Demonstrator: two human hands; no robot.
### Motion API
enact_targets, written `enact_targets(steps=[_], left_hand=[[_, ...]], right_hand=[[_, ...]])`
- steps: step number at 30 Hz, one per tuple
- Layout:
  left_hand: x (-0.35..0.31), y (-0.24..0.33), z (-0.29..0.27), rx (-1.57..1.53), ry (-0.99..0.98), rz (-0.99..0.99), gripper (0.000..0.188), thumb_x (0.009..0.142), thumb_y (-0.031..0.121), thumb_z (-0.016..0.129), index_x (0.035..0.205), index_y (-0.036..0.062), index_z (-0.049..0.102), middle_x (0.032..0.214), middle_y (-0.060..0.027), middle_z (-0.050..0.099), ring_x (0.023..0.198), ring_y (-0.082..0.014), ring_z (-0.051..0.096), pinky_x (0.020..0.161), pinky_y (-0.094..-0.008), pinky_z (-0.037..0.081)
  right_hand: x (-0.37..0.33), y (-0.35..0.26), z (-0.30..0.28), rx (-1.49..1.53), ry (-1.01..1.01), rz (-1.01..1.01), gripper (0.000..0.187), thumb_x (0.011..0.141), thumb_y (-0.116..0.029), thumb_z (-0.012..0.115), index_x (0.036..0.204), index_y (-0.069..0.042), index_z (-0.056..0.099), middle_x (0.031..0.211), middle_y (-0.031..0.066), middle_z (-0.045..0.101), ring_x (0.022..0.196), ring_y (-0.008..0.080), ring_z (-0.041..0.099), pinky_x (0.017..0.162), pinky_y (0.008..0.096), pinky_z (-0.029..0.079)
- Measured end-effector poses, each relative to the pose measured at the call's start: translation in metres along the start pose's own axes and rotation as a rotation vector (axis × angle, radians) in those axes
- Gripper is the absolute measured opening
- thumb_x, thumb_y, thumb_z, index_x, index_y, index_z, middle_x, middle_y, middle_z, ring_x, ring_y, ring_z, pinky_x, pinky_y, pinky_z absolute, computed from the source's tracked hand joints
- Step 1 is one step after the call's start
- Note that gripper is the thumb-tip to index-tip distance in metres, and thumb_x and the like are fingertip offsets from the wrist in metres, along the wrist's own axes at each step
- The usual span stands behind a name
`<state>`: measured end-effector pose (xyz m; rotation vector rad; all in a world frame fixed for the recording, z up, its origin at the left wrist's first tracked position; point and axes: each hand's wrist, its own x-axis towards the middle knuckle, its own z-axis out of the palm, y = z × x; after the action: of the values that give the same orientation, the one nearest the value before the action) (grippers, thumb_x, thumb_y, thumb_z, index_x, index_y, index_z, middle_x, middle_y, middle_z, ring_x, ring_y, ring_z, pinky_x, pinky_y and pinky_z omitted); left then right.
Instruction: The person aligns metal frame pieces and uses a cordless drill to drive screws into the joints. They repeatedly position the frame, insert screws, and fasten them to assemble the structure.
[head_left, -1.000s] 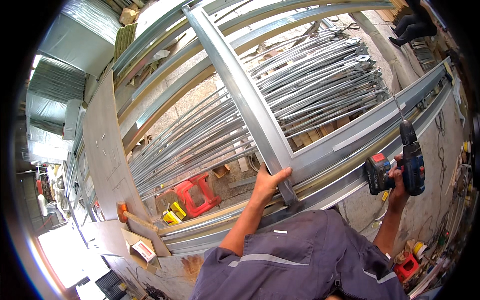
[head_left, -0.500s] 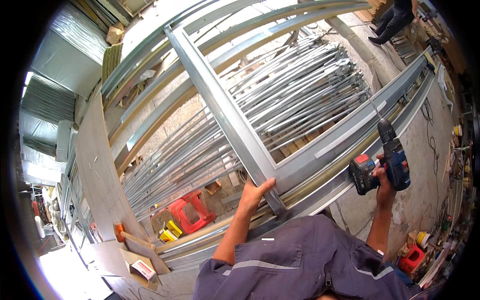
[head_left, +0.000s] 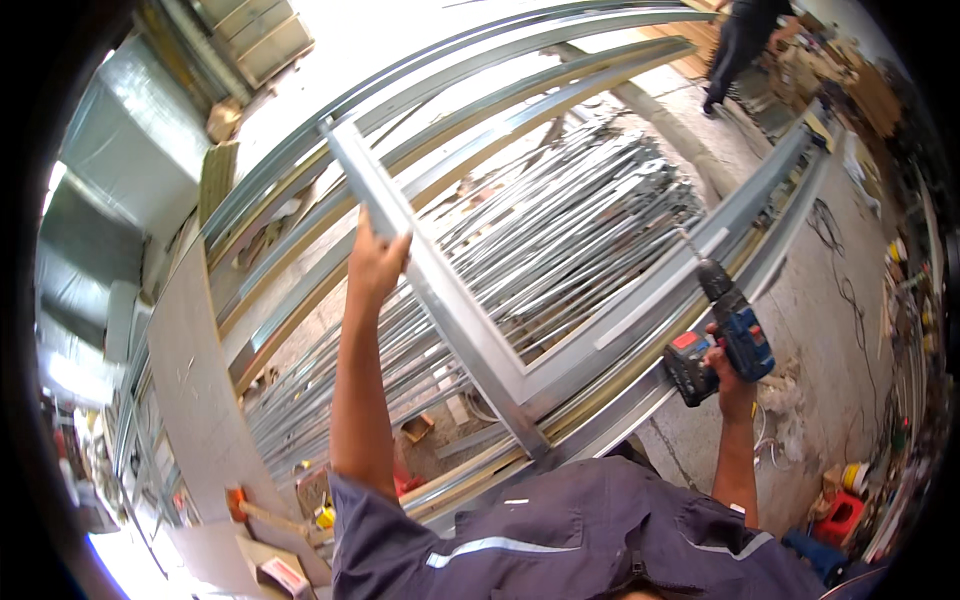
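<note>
A grey metal frame [head_left: 470,340] lies across long metal rails in front of me. My left hand [head_left: 377,262] is wrapped round the frame's crosswise end piece, towards its far half, with the arm stretched out. In my right hand [head_left: 733,378] is a blue and black cordless drill [head_left: 735,325], gripped by its handle. Its long bit points up and away, over the near side of the frame. A red patch marks the drill's battery.
Beneath the rails lies a heap of thin metal rods [head_left: 560,230]. At left are a board [head_left: 195,370], an orange-headed hammer [head_left: 238,503] and an opened cardboard box [head_left: 285,575]. Another person [head_left: 735,50] stands at the far right. A cable [head_left: 850,290] trails over the floor.
My left hand has moved from the frame's near corner to farther up its end piece. The drill has shifted left in the picture. The other person has moved.
</note>
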<state>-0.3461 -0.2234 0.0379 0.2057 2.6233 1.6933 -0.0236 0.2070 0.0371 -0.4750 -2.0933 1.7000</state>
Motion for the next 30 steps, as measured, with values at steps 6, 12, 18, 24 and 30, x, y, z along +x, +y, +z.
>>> enact_targets(steps=[6,12,18,24,30], left_hand=[[0.105,0.042,-0.039,0.144,0.051,-0.068,0.036,0.088,0.012,0.070,0.110,-0.0067,0.048,0.069,-0.0120,0.064,0.050,-0.0175,0.061,0.041,-0.0299,0.050],[0.042,0.064,0.001,0.031,0.065,-0.045,0.088,0.090,0.021,0.071,0.150,-0.0149,0.018,0.070,-0.0140,0.066,0.058,-0.0144,0.063,0.045,-0.0256,0.048],[-0.102,-0.006,0.047,-0.164,0.153,-0.137,0.054,0.093,0.024,0.070,0.133,-0.0079,0.051,0.071,-0.0041,0.060,0.061,-0.0089,0.055,0.056,-0.0246,0.046],[-0.214,-0.062,0.095,-0.375,0.151,-0.413,0.051,0.096,0.028,0.069,0.128,-0.0075,0.052,0.097,-0.0105,0.066,0.083,-0.0134,0.061,0.070,-0.0279,0.052],[-0.256,-0.057,0.116,-0.588,-0.065,-0.687,0.081,0.090,0.042,0.072,0.138,-0.0135,0.038,0.120,-0.0231,0.061,0.107,-0.0285,0.064,0.089,-0.0385,0.054]], right_hand=[[0.001,0.002,-0.001,-0.004,-0.022,-0.079,0.022,0.096,-0.020,0.066,0.109,-0.003,0.060,0.117,0.0096,0.063,0.078,0.0083,0.058,0.073,0.0268,0.050],[0.000,0.010,-0.003,0.037,-0.006,-0.083,0.025,0.097,-0.020,0.064,0.115,-0.003,0.060,0.118,0.0101,0.063,0.077,0.0083,0.057,0.073,0.0265,0.050],[0.004,0.014,0.000,0.090,-0.006,-0.066,0.022,0.097,-0.019,0.064,0.112,-0.003,0.062,0.117,0.0116,0.064,0.077,0.0102,0.057,0.072,0.0281,0.050],[0.006,0.000,0.000,-0.029,0.002,-0.111,0.018,0.095,-0.020,0.066,0.087,-0.004,0.064,0.113,0.0126,0.065,0.078,0.0121,0.057,0.077,0.0297,0.047],[0.010,-0.001,0.004,-0.042,-0.037,-0.110,0.037,0.093,-0.020,0.068,0.121,0.004,0.060,0.083,0.0030,0.060,0.078,0.0101,0.056,0.077,0.0262,0.044]])
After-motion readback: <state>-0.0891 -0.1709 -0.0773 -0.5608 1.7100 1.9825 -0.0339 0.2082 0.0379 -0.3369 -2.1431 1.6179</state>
